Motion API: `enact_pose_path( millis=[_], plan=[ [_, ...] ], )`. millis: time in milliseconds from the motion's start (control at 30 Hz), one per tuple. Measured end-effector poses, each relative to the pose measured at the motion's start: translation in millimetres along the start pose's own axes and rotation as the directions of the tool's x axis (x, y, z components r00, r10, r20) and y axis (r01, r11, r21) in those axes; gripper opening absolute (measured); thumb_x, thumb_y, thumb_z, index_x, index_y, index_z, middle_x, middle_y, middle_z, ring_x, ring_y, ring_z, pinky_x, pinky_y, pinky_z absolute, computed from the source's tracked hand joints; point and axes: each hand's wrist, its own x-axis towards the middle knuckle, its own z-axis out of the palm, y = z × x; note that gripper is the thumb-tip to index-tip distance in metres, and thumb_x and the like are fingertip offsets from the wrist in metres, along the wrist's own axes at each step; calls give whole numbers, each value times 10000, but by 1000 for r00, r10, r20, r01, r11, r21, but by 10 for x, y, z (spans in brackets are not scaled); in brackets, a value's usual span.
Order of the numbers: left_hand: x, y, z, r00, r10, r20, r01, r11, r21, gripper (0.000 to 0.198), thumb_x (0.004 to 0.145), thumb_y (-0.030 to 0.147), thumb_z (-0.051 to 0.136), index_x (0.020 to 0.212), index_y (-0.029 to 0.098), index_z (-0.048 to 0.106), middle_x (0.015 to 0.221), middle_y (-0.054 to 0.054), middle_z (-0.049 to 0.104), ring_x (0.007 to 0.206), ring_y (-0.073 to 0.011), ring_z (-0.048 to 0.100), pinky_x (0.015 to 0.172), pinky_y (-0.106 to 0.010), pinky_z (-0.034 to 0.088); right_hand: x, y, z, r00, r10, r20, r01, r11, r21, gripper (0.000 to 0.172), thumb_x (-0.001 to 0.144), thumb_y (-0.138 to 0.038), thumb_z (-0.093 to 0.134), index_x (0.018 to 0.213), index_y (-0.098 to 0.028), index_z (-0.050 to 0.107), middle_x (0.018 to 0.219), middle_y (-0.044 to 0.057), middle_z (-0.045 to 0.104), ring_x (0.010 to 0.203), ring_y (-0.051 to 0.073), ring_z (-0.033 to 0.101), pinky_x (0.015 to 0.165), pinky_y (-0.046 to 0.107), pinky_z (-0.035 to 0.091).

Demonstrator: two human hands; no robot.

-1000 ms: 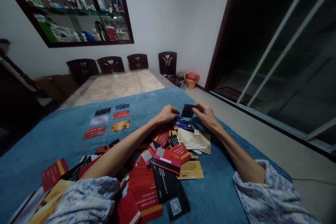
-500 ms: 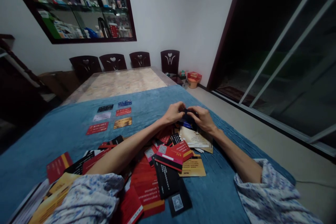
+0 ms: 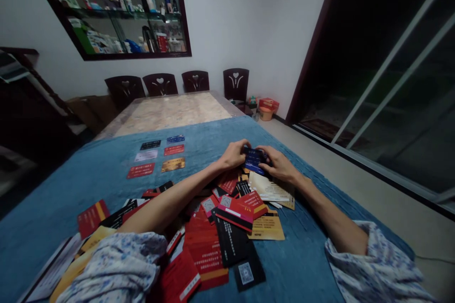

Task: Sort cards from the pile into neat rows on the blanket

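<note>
since a second ago the left hand (image 3: 234,154) has come off the pile and joined the right hand (image 3: 279,163) on the blue card (image 3: 254,158), which the right held up alone. the card now sits low between the two hands, just above the far edge of the loose pile of cards (image 3: 227,218). its long axis runs from hand to hand. both hands pinch it, fingers curled over its short ends, neither nearer. six laid-out cards (image 3: 158,156) lie well apart to the left on the blue-covered bench (image 3: 88,175).
</note>
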Motion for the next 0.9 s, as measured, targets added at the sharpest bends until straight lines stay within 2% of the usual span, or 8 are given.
enact_pose_path(
  millis=[100,200,467,600,767,900],
  plan=[
    [-6,-16,-31,998,-64,-28,63,997,-36,365,659,48,518,983,146,655,674,39,572,617,-110,494,644,-218,431,-3,-30,-16,1000,12,16,-11,1000,-12,527,794,-233,605,1311,-212,506,1051,77,594,760,187,573,785,376,507],
    [-31,-19,-72,993,-111,-49,106,990,-92,333,681,69,548,989,152,645,716,30,594,638,-108,522,654,-217,453,-6,-64,-21,1000,11,-7,-11,999,-40,557,799,-240,605,1341,-225,479,1058,74,577,756,188,570,781,378,509],
    [-137,-5,-154,988,-123,-94,113,988,-109,319,714,85,551,1013,170,623,777,21,618,676,-114,557,714,-248,493,-8,-139,17,984,-104,-147,74,977,-199,509,854,-291,566,1354,-231,491,1054,100,565,956,272,598,820,413,511],
    [-234,-29,-234,997,-59,-48,57,997,-45,397,695,69,561,1075,177,593,824,21,606,721,-125,557,742,-261,498,-4,-233,43,974,-135,-182,88,966,-244,506,850,-331,573,1344,-232,529,1069,114,574,987,290,574,846,430,500],
    [-413,-62,-364,998,66,-18,-64,994,90,458,673,56,589,1120,151,559,1085,-76,560,871,-161,567,819,-297,509,31,-346,106,968,-184,-173,129,949,-287,501,845,-324,576,1328,-196,554,1135,147,582,1044,315,528,875,451,486],
    [-540,-114,-517,988,150,45,-155,977,147,506,688,63,591,1183,141,524,1178,-118,525,1030,-213,560,911,-341,501,134,-399,147,965,-224,-135,177,940,-292,492,842,-340,587,1309,-188,571,1165,154,585,1041,316,515,872,454,480]
  ],
)
